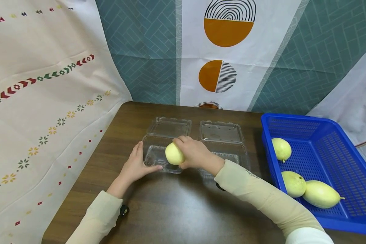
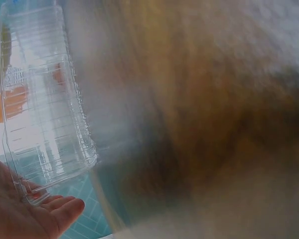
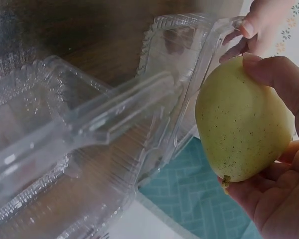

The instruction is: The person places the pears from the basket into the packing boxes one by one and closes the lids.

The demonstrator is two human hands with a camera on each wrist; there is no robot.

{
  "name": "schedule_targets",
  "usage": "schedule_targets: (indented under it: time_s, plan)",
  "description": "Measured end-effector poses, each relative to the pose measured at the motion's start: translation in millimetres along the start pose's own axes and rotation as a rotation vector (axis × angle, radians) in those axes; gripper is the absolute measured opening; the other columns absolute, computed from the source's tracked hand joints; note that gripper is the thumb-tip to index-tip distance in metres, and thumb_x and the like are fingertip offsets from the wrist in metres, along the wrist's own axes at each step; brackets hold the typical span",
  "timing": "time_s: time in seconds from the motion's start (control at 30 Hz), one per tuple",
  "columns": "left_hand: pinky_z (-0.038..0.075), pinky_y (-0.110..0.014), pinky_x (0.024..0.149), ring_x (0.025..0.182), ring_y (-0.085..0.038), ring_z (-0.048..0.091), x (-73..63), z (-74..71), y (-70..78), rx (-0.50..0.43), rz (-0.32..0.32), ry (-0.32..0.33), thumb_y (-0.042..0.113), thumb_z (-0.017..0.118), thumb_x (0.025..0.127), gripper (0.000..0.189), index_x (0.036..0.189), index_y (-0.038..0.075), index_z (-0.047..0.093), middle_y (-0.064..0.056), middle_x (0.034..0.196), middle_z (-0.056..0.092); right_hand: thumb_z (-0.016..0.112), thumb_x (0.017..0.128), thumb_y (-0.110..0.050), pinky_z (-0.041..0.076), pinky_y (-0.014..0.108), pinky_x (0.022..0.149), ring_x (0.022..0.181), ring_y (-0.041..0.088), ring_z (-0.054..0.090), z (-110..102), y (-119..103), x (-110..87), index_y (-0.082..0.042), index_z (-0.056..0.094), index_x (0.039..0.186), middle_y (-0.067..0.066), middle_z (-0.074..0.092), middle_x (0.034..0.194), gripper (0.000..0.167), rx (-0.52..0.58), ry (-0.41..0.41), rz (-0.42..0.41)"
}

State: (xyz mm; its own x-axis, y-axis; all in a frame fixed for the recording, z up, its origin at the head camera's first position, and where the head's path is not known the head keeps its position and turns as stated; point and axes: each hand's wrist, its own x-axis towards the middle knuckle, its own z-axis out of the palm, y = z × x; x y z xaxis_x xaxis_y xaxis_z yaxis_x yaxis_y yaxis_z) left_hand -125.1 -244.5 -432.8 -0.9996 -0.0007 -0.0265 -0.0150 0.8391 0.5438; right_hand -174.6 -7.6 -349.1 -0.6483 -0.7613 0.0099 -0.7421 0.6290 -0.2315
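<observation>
My right hand (image 1: 193,152) grips a pale yellow pear (image 1: 174,154) over the left clear plastic container (image 1: 152,157). In the right wrist view, the speckled pear (image 3: 241,122) is between thumb and fingers, its short stem pointing down. The left hand (image 1: 137,164) lies around the near-left corner of that container, fingers along its left side and thumb along its front edge. In the left wrist view, its fingers (image 2: 67,211) look extended beside the container wall (image 2: 45,114). A second clear container (image 1: 245,159) stands to the right, partly hidden by the right forearm.
Both containers have lids folded back, the left lid (image 1: 170,127) and the right lid (image 1: 222,132). A blue plastic basket (image 1: 302,117) at the right holds three more pears, one of them elongated (image 1: 321,194). Everything stands on a brown wooden table (image 1: 177,210), with patterned cloths behind and left.
</observation>
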Motion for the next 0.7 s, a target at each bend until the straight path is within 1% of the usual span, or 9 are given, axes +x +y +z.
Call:
schedule_targets:
  time_s: [0.3, 0.7]
  plan:
    - [0.036, -0.062, 0.101, 0.138, -0.046, 0.023, -2.1, 1.4, 2.0, -0.002, 0.011, 0.012, 0.061, 0.078, 0.065, 0.127, 0.148, -0.009, 0.012, -0.027, 0.154, 0.016, 0.086, 0.065, -0.029, 0.054, 0.040, 0.083, 0.112, 0.028, 0.056, 7.1, -2.7, 3.9, -0.004, 0.047, 0.131, 0.012, 0.055, 0.125, 0.081, -0.052, -0.011, -0.030]
    - [0.036, -0.062, 0.100, 0.138, -0.046, 0.023, -1.6, -1.0, 2.8, -0.015, 0.005, 0.006, 0.061, 0.078, 0.065, 0.127, 0.148, -0.009, 0.012, -0.027, 0.154, 0.016, 0.086, 0.066, -0.031, 0.054, 0.040, 0.083, 0.113, 0.027, 0.055, 13.1, -4.4, 11.7, -0.004, 0.046, 0.133, 0.011, 0.054, 0.126, 0.083, -0.055, -0.030, -0.026]
